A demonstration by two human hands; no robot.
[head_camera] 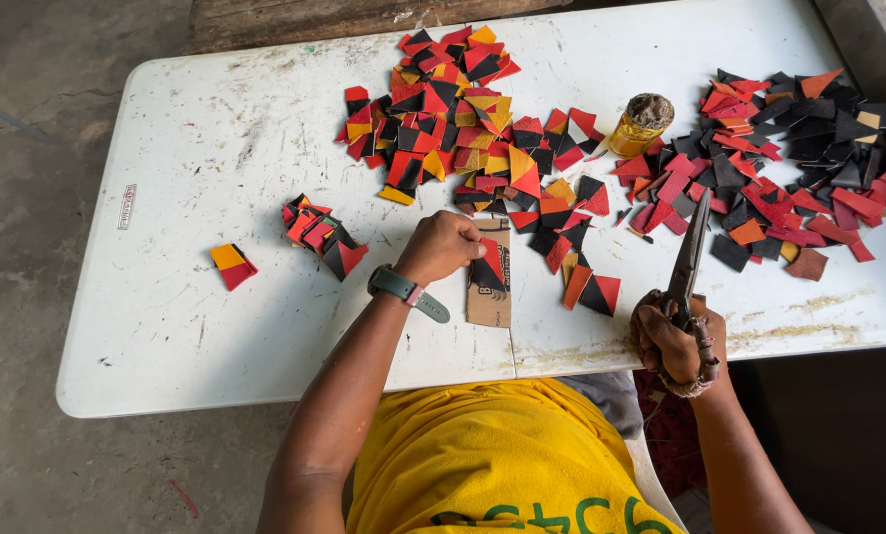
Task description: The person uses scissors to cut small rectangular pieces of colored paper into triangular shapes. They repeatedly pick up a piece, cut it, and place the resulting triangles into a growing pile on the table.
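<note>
Left hand [443,245] is pressing a small red-and-black leather piece [490,267] onto a brown cardboard strip [489,297], fingers curled, grip closed on the piece. It's sitting near the desk's near edge, about centre. Piece looks triangular, red one side, black the other.

Right hand [675,346] is holding big metal scissors [688,262] by the handles, grip wrapped tight, blades pointing to the far side and closed or nearly so. Teal watch [403,289] is showing on the left wrist.

Further out: large heap of red, orange, yellow and black pieces [453,109] at far centre, a darker black-and-crimson heap [789,148] at right, a small stack [319,232] left of the hand, one lone yellow-red piece [232,265] further left. Amber jar [641,125] with a crusted top is standing between the heaps.

White plastic desk [195,148] is scuffed and stained. Bare concrete floor [27,198] is showing at left. Person is wearing a yellow shirt [492,455].
</note>
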